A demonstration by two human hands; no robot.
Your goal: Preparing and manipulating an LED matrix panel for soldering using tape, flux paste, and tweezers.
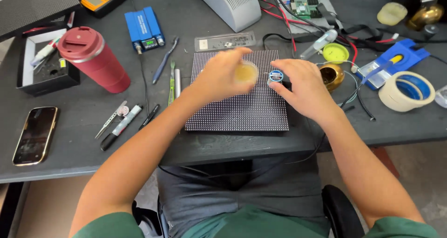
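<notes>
The left hand (222,77) holds a small round jar of yellow paste (246,72). Its fingers are curled around the jar, and the hand looks a bit blurry. The right hand (305,87) holds a small round spool with a blue top (275,75) between the thumb and the fingers. The jar and the spool are just beside each other, above the far part of a black dotted panel (242,110). The panel lies flat on the dark table (84,145), near the front edge.

Left of the panel lie a green tool (172,82) and a blue pen-like tool (165,60). Further left stands a red cup with a lid (93,57). A phone (35,134) lies near the left front corner. A blue box with a small screen (145,28) sits at the far side. To the right are a gold round pot (332,76), a yellow lid (335,53) and a roll of tape (406,90).
</notes>
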